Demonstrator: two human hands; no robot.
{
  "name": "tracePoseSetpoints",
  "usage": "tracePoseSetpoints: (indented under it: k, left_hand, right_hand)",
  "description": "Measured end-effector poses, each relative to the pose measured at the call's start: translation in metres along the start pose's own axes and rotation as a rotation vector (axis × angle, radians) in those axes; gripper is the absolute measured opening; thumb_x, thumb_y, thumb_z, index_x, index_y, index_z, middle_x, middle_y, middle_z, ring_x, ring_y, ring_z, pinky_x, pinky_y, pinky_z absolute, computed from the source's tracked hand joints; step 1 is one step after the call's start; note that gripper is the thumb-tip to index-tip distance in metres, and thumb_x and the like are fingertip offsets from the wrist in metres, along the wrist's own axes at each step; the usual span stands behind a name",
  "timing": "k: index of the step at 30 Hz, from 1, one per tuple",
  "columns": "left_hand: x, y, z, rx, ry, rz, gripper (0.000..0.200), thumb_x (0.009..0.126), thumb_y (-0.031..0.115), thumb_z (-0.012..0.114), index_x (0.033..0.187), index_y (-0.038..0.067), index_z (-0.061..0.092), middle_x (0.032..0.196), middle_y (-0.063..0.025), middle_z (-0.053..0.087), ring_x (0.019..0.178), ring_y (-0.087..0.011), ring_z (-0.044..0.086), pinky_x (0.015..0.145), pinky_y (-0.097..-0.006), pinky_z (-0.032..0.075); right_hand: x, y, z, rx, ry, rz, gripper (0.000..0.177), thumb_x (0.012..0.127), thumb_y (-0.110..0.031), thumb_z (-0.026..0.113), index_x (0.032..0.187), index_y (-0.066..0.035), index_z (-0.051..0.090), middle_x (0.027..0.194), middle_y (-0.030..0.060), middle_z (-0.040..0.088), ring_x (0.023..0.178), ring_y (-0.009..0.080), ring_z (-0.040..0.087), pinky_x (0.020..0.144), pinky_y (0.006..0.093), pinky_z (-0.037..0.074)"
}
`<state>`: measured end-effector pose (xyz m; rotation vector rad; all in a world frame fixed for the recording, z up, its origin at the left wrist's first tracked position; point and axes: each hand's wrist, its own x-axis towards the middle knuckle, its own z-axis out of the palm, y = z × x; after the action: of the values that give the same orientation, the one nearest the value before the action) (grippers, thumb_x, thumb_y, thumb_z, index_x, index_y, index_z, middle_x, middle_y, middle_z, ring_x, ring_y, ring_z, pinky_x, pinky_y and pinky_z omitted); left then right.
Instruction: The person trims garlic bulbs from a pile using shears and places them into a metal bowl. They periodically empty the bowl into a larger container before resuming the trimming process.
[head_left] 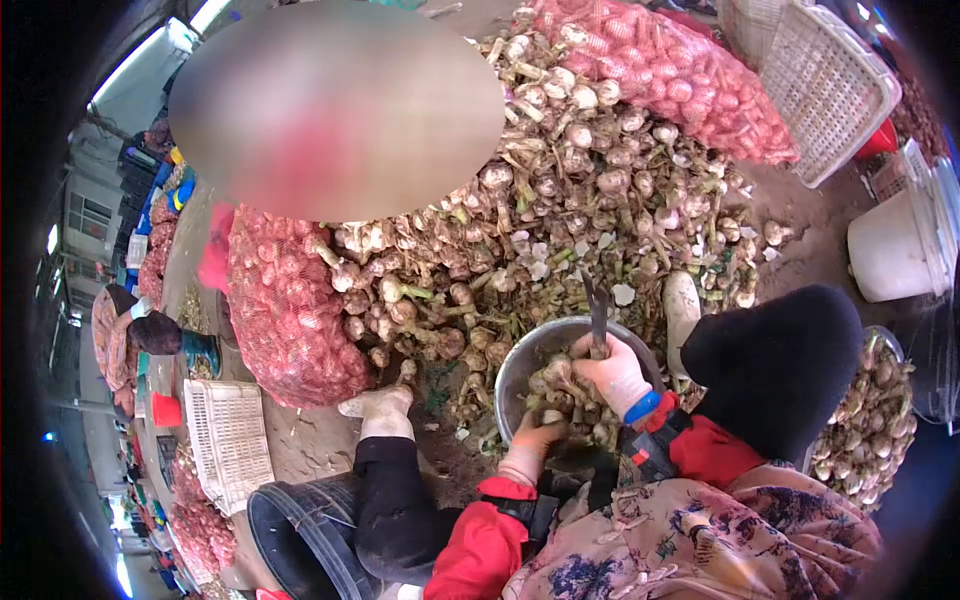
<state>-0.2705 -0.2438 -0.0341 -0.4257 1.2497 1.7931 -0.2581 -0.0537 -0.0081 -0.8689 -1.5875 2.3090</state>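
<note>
A metal bowl (507, 375) holding garlic bulbs (560, 385) stands between my knees. My gloved right hand (612, 375) is closed around a pair of shears (598, 310), its dark blades pointing up and away over the bowl's far rim. My gloved left hand (535, 446) is low at the near-left side of the bowl, fingers curled round a garlic bulb (551, 416). Part of that bulb is hidden by the fingers. Beyond the bowl spreads a large heap of garlic with stems (560, 180).
Red mesh sacks of garlic lie at the left (290, 310) and far right (670, 75). A black bucket (285, 530) is by my left leg, near a white crate (228, 440). At right are a white bucket (895, 255) and a container of bulbs (865, 430). Another person (120, 340) is at far left.
</note>
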Motion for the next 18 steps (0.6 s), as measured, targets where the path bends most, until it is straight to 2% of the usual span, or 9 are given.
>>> tracePoseSetpoints:
  k: [2,5,9,10,12,13,14,16,18]
  left_hand:
    - [0.017,0.003,-0.003,0.878,0.031,0.014,0.042,0.078,0.010,0.064,0.119,0.001,0.056,0.110,-0.0101,0.064,0.099,-0.0253,0.062,0.089,-0.0324,0.047]
    - [0.035,0.047,-0.011,1.142,0.217,0.243,0.038,0.078,0.019,0.067,0.110,0.000,0.062,0.103,-0.0098,0.067,0.094,-0.0234,0.063,0.085,-0.0291,0.046]
    - [0.118,0.089,-0.062,0.844,0.634,0.448,0.034,0.079,0.023,0.064,0.107,0.004,0.065,0.094,-0.0092,0.068,0.080,-0.0198,0.062,0.079,-0.0295,0.048]
    - [0.149,0.093,-0.083,0.791,0.682,0.352,0.035,0.078,0.020,0.064,0.108,0.003,0.064,0.092,-0.0086,0.068,0.076,-0.0201,0.061,0.075,-0.0330,0.049]
    - [0.187,0.107,-0.090,0.995,0.814,0.288,0.039,0.077,0.028,0.059,0.105,0.001,0.064,0.093,-0.0190,0.066,0.084,-0.0331,0.061,0.075,-0.0400,0.049]
    - [0.192,0.121,-0.072,1.161,0.814,0.292,0.045,0.076,0.037,0.057,0.101,0.001,0.063,0.098,-0.0256,0.064,0.095,-0.0422,0.059,0.080,-0.0436,0.048]
    - [0.236,0.106,-0.114,1.233,0.815,0.138,0.046,0.075,0.040,0.057,0.102,0.003,0.064,0.098,-0.0252,0.063,0.096,-0.0427,0.059,0.082,-0.0477,0.047]
    - [0.226,0.126,-0.081,1.862,0.471,0.023,0.033,0.081,0.032,0.053,0.101,0.009,0.066,0.103,-0.0221,0.064,0.099,-0.0365,0.061,0.083,-0.0472,0.048]
    - [0.238,0.130,-0.065,2.257,0.193,0.101,0.029,0.084,0.027,0.053,0.105,0.011,0.064,0.106,-0.0185,0.063,0.101,-0.0317,0.061,0.083,-0.0451,0.049]
  right_hand:
    - [-0.003,-0.006,0.001,-0.034,0.024,0.124,0.020,0.071,0.002,0.068,0.089,-0.004,0.060,0.077,0.0003,0.062,0.069,0.0096,0.057,0.065,0.0247,0.047]
    - [-0.004,-0.017,0.005,0.011,0.035,0.181,0.020,0.072,0.001,0.068,0.089,-0.004,0.061,0.076,0.0009,0.062,0.067,0.0095,0.057,0.063,0.0242,0.048]
    - [0.000,-0.017,0.004,0.044,0.066,0.284,0.021,0.073,0.001,0.070,0.091,-0.005,0.061,0.080,-0.0005,0.063,0.070,0.0083,0.057,0.066,0.0241,0.048]
    - [0.001,-0.020,0.007,0.055,0.087,0.268,0.018,0.072,0.000,0.071,0.087,-0.005,0.062,0.076,-0.0015,0.060,0.064,0.0091,0.054,0.060,0.0242,0.045]
    - [0.004,-0.017,0.005,0.103,0.086,0.291,0.018,0.072,-0.001,0.072,0.086,-0.005,0.062,0.078,-0.0014,0.061,0.068,0.0101,0.055,0.063,0.0261,0.046]
    - [0.007,-0.017,0.003,0.122,0.103,0.286,0.018,0.072,-0.002,0.073,0.086,-0.005,0.062,0.078,-0.0015,0.061,0.069,0.0106,0.056,0.064,0.0269,0.046]
    - [0.009,-0.015,0.000,0.082,0.094,0.267,0.018,0.072,-0.003,0.073,0.087,-0.005,0.063,0.080,-0.0007,0.062,0.073,0.0115,0.057,0.068,0.0283,0.047]
    - [0.013,-0.023,0.000,0.120,0.083,0.273,0.015,0.074,-0.006,0.071,0.087,-0.006,0.064,0.083,0.0019,0.063,0.076,0.0120,0.059,0.072,0.0288,0.049]
    - [0.015,-0.012,-0.008,0.009,0.023,0.329,0.028,0.073,-0.013,0.075,0.097,-0.005,0.063,0.089,0.0061,0.066,0.079,0.0141,0.061,0.075,0.0299,0.051]
